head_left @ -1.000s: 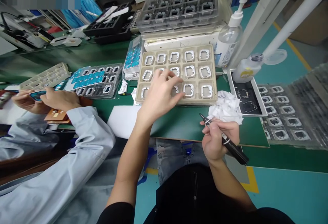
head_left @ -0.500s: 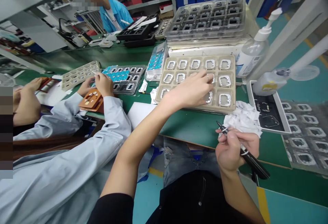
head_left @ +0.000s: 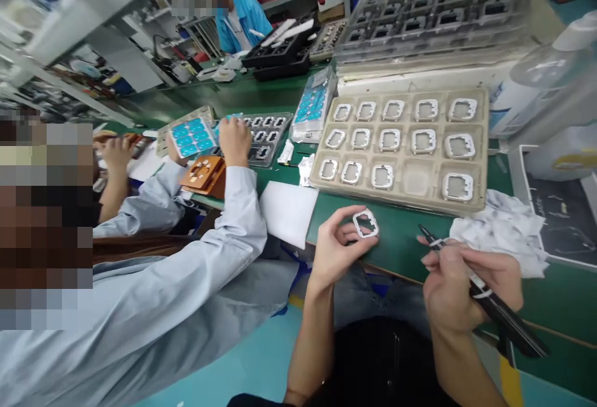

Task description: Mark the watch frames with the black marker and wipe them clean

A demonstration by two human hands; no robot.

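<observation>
Between the thumb and fingers of my left hand point(head_left: 338, 246) is a small white square frame point(head_left: 358, 225) with rounded corners and an open middle. It is held over the green bench edge, in front of a beige tray point(head_left: 321, 184). Similar white frames point(head_left: 382, 177) lie one to a pocket there, and one front-row pocket point(head_left: 416, 180) holds none. My right hand point(head_left: 459, 283) grips a black marker pen point(head_left: 501, 317) like a writing tool, its dark tip pointing up and left, apart from the frame.
Crumpled white cloth point(head_left: 501, 230) lies right of the tray, beside a white-rimmed box point(head_left: 559, 208) and a pump bottle point(head_left: 532, 93). Stacked clear trays point(head_left: 433, 15) stand behind. At left, a co-worker's grey sleeves point(head_left: 224, 227) reach over the bench, near a white sheet point(head_left: 289, 211).
My left hand has come back from the tray toward me, taking a white frame out of a front-row pocket. The right hand still holds the marker. The co-worker has lifted a blue-patterned sheet.
</observation>
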